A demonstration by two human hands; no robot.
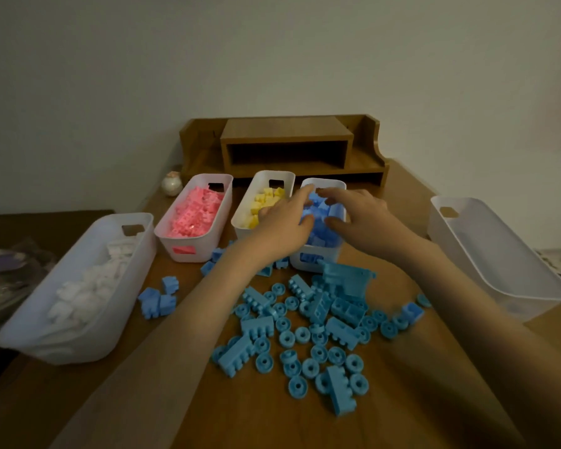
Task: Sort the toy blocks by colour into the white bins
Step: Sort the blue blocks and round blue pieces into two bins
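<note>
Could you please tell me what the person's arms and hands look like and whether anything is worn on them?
Both arms are bare as far as the frame shows, with no sleeves in view. The left hand and right hand wear no gloves, and no watch, bracelet or ring is visible.

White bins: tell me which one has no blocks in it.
The bin at the far right. It shows only bare white walls, while the other four hold white blocks, pink blocks, yellow blocks and blue blocks.
</note>
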